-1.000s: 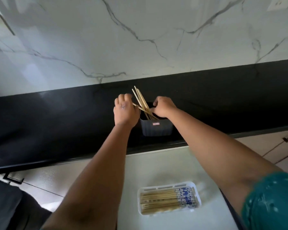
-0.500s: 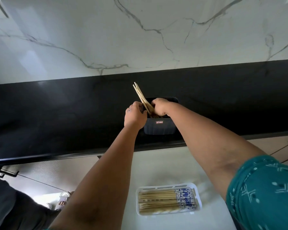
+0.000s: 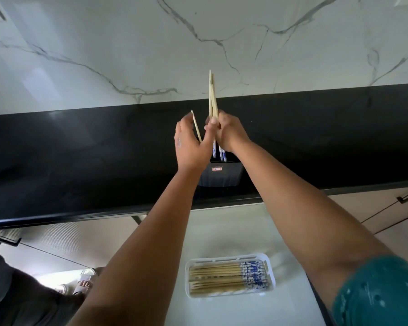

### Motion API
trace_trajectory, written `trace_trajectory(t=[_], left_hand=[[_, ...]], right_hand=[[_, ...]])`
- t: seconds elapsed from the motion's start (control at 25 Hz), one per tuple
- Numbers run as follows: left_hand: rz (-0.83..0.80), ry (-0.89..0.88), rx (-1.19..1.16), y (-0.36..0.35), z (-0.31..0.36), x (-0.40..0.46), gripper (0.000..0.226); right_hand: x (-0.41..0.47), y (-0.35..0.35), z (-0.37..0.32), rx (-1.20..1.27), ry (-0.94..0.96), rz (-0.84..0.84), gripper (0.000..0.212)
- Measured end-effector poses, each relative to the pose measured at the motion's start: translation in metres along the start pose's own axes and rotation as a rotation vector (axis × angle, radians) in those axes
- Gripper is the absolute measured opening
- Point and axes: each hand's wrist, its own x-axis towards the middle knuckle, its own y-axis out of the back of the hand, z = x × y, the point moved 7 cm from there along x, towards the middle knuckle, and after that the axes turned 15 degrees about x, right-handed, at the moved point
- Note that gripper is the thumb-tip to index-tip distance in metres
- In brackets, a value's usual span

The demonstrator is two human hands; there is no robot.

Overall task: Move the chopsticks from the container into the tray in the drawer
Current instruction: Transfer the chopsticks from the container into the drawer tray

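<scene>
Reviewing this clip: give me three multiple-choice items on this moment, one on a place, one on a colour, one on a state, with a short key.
1. Where is the white tray?
A. On the black countertop
B. On the pale surface below the counter edge, near the camera
C. Held in the left hand

2. What colour is the patterned end of the chopsticks in the tray?
A. Red
B. Green
C. Blue and white

3. What is the state of the right hand?
A. Closed on a bundle of chopsticks above the dark container
B. Open and flat on the counter
C. Resting in the tray

Key: 1 B, the tray lies low in the view, below the black countertop. 2 C, the thick ends show blue marks on white. 3 A, the fingers wrap the sticks, whose tips point up; the left hand holds a single chopstick beside it.
</scene>
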Motion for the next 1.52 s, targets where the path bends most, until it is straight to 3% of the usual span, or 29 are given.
trace_trajectory(t=[0.08,0.16,0.36,0.48,0.56,0.64,0.72,0.8,0.88,1.16,1.24,1.32,1.4,1.52], left_hand=[[0.005,0.021,-0.347,0.013,0.035,-0.022,0.053],[0.033,0.078,-0.568,0.024,0.048,-0.047,0.024],[-0.073,0.602,-1.088,0.000,-0.018,-0.103,0.022],[-0.083,0.867,-1.051,-0.020,-0.074,-0.160,0.015],[-0.123,1.018,-0.992,-0.036,-0.113,-0.204,0.017],[-0.179,1.123,-0.924,-0.050,-0.149,-0.239,0.041],[-0.182,1.245,-0.701,-0.052,-0.195,-0.266,0.064],[-0.220,1.311,-0.471,-0.048,-0.227,-0.280,0.039],[-0.319,1.301,-0.357,-0.051,-0.241,-0.286,0.009],[-0.563,1.120,-0.202,-0.064,-0.248,-0.278,0.013],[-0.639,0.866,0.136,-0.053,-0.256,-0.256,0.021],[-0.525,0.689,0.453,-0.032,-0.270,-0.233,0.027],[-0.565,0.710,0.486,-0.034,-0.284,-0.233,0.037],[-0.861,0.791,0.309,-0.075,-0.295,-0.270,0.049]], right_hand=[[-0.034,0.000,-0.039,-0.132,0.282,0.067,0.018],[-0.075,-0.008,-0.059,-0.432,0.521,0.174,0.021],[-0.148,-0.009,0.000,-0.671,0.384,0.151,0.031],[-0.192,-0.001,0.068,-0.787,0.233,0.051,0.026],[-0.223,-0.012,0.114,-0.788,0.103,-0.153,0.014],[-0.252,-0.024,0.151,-0.768,0.023,-0.298,0.010],[-0.280,-0.038,0.185,-0.758,-0.058,-0.416,0.019],[-0.300,-0.046,0.209,-0.770,-0.082,-0.455,0.038],[-0.310,-0.048,0.225,-0.775,-0.091,-0.440,0.050],[-0.285,-0.051,0.241,-0.811,-0.154,-0.497,0.034],[-0.281,-0.046,0.253,-0.823,-0.196,-0.489,0.030],[-0.285,-0.048,0.266,-0.886,-0.222,-0.471,0.035],[-0.286,-0.060,0.272,-0.938,-0.213,-0.481,0.041],[-0.285,-0.080,0.279,-0.959,-0.183,-0.525,0.050]])
